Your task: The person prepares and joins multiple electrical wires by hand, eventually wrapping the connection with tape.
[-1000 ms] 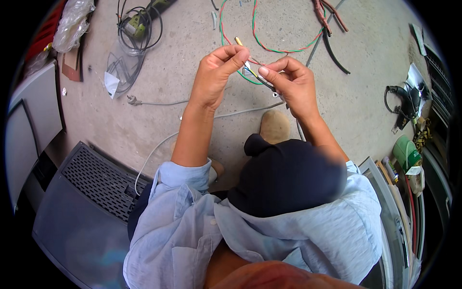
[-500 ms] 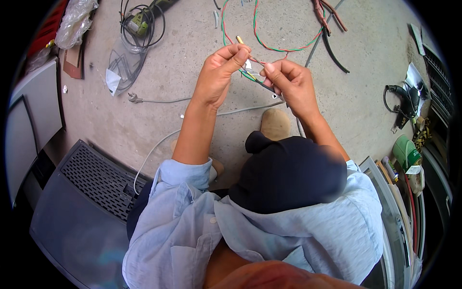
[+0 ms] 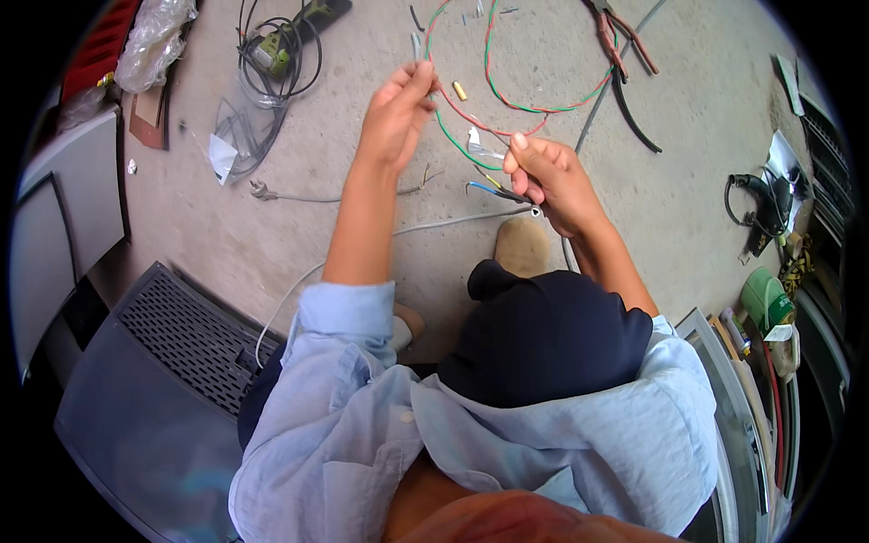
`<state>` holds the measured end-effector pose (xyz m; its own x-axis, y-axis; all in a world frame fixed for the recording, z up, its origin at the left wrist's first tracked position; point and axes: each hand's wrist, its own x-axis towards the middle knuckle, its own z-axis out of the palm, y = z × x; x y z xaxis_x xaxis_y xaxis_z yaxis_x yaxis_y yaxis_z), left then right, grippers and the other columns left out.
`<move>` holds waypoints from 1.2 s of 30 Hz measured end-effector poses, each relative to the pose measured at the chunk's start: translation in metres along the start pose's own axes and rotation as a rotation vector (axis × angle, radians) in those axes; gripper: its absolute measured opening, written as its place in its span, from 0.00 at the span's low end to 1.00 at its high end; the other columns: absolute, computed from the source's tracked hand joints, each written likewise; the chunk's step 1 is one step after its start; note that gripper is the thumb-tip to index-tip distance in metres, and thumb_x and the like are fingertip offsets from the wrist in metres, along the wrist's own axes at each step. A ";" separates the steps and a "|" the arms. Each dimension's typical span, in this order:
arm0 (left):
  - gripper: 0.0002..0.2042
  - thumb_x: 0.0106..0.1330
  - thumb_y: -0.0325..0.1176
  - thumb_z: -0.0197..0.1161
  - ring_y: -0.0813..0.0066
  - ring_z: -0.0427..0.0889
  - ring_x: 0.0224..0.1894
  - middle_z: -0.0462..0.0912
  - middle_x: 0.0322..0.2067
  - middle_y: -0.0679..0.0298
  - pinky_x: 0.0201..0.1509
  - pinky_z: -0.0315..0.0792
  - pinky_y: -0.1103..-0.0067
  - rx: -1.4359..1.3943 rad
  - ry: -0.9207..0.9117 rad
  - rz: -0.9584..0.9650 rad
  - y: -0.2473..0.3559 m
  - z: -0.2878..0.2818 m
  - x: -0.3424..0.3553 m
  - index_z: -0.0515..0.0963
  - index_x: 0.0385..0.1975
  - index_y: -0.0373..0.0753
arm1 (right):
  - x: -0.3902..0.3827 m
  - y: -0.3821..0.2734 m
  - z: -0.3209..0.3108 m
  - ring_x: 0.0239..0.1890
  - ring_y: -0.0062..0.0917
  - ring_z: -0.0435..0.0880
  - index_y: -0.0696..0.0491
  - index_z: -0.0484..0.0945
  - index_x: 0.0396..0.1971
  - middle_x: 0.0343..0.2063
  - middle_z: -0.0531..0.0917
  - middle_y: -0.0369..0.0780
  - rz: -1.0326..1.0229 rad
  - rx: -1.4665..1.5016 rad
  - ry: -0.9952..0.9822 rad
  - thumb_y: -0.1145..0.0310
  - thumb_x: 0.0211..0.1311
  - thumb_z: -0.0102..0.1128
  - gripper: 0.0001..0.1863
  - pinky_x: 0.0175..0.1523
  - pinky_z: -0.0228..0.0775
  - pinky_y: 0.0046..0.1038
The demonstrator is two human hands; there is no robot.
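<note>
My left hand (image 3: 398,113) is raised, its fingertips curled together beside a red and green twisted wire on the floor; what they hold, if anything, is too small to make out. My right hand (image 3: 552,176), lower and right, pinches a dark cable (image 3: 518,196) whose bared blue and yellow-green cores (image 3: 489,185) fan leftward; a thinner wire rises from its fingertips. A small yellow piece (image 3: 459,90) and a white scrap (image 3: 474,142) lie between and beyond the hands. Loops of red and green wire (image 3: 545,109) lie farther off.
Red-handled cutters (image 3: 638,45), a green power tool (image 3: 272,54) among black cords, a grey plug (image 3: 262,192), a black tool (image 3: 768,204) and a green container (image 3: 760,299) surround me. Grey panels (image 3: 68,226) and a perforated plastic piece (image 3: 172,344) stand at left.
My left hand has pulled away from my right, moving up and leftward. My right hand has moved lower in the picture with the cable, exposing its coloured cores. The floor view has shifted slightly.
</note>
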<state>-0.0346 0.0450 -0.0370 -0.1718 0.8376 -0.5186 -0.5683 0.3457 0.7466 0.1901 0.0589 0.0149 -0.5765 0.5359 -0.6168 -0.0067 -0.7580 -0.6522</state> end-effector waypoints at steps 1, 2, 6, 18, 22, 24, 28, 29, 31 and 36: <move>0.12 0.66 0.41 0.63 0.81 0.74 0.40 0.79 0.36 0.70 0.44 0.67 0.81 0.279 0.104 0.054 0.004 -0.001 0.017 0.78 0.41 0.39 | -0.001 -0.001 0.000 0.14 0.09 0.65 0.54 0.80 0.26 0.14 0.76 0.31 0.010 0.007 0.014 0.56 0.69 0.53 0.18 0.21 0.56 0.14; 0.13 0.64 0.41 0.64 0.80 0.75 0.38 0.79 0.35 0.69 0.43 0.68 0.83 0.556 0.218 0.106 0.009 -0.002 0.035 0.79 0.40 0.37 | -0.001 0.000 0.001 0.14 0.09 0.65 0.54 0.80 0.26 0.14 0.76 0.31 0.013 0.001 0.019 0.56 0.69 0.54 0.18 0.21 0.56 0.14; 0.16 0.58 0.46 0.66 0.69 0.82 0.38 0.85 0.34 0.65 0.43 0.73 0.75 1.027 0.435 0.279 0.004 -0.040 0.123 0.82 0.37 0.41 | 0.001 0.001 0.005 0.15 0.09 0.65 0.54 0.80 0.26 0.15 0.76 0.31 0.006 -0.009 0.012 0.56 0.69 0.54 0.18 0.22 0.56 0.14; 0.15 0.61 0.46 0.63 0.70 0.83 0.41 0.85 0.37 0.61 0.46 0.74 0.74 1.348 0.346 0.143 0.007 -0.020 0.160 0.81 0.38 0.40 | -0.008 -0.008 0.001 0.18 0.09 0.69 0.54 0.79 0.40 0.19 0.77 0.32 -0.040 -0.039 -0.003 0.58 0.69 0.53 0.15 0.24 0.59 0.13; 0.15 0.69 0.38 0.58 0.75 0.80 0.45 0.82 0.43 0.59 0.46 0.73 0.80 0.528 -0.023 0.141 0.016 0.007 0.084 0.69 0.48 0.35 | -0.006 -0.007 0.007 0.27 0.10 0.75 0.53 0.79 0.41 0.27 0.79 0.31 -0.162 -0.072 0.126 0.59 0.69 0.54 0.13 0.29 0.66 0.14; 0.15 0.69 0.35 0.59 0.74 0.79 0.48 0.80 0.45 0.58 0.49 0.74 0.81 0.327 -0.056 0.046 0.017 0.023 0.041 0.66 0.49 0.36 | -0.008 -0.012 0.007 0.31 0.11 0.76 0.54 0.78 0.40 0.31 0.80 0.31 -0.183 -0.114 0.118 0.61 0.68 0.55 0.12 0.32 0.71 0.15; 0.15 0.68 0.31 0.60 0.73 0.78 0.50 0.78 0.49 0.57 0.53 0.75 0.79 0.040 -0.070 -0.077 0.015 0.039 -0.017 0.64 0.49 0.38 | -0.010 -0.021 0.016 0.32 0.12 0.78 0.56 0.78 0.39 0.33 0.81 0.32 -0.217 -0.127 0.066 0.65 0.66 0.58 0.10 0.35 0.75 0.17; 0.15 0.67 0.30 0.60 0.73 0.78 0.50 0.77 0.49 0.58 0.54 0.75 0.79 -0.011 -0.073 -0.097 0.015 0.040 -0.025 0.64 0.49 0.39 | -0.009 -0.019 0.018 0.31 0.12 0.78 0.57 0.78 0.39 0.32 0.81 0.32 -0.227 -0.105 0.057 0.66 0.66 0.58 0.10 0.34 0.75 0.17; 0.17 0.66 0.29 0.62 0.72 0.79 0.50 0.78 0.47 0.56 0.55 0.75 0.77 -0.094 -0.044 -0.108 0.011 0.038 -0.037 0.62 0.49 0.38 | -0.010 -0.014 0.022 0.30 0.13 0.79 0.57 0.79 0.40 0.31 0.82 0.33 -0.249 -0.062 0.039 0.67 0.65 0.59 0.09 0.34 0.75 0.17; 0.16 0.65 0.29 0.63 0.73 0.79 0.48 0.80 0.43 0.59 0.54 0.75 0.78 -0.138 -0.006 -0.109 0.014 0.036 -0.057 0.66 0.49 0.37 | -0.011 -0.008 0.030 0.28 0.13 0.79 0.58 0.79 0.38 0.28 0.82 0.34 -0.321 -0.145 0.066 0.69 0.65 0.59 0.08 0.34 0.75 0.18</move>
<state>-0.0037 0.0171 0.0180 -0.0988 0.8006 -0.5910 -0.6889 0.3736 0.6212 0.1718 0.0482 0.0403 -0.5099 0.7646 -0.3942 -0.0603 -0.4889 -0.8702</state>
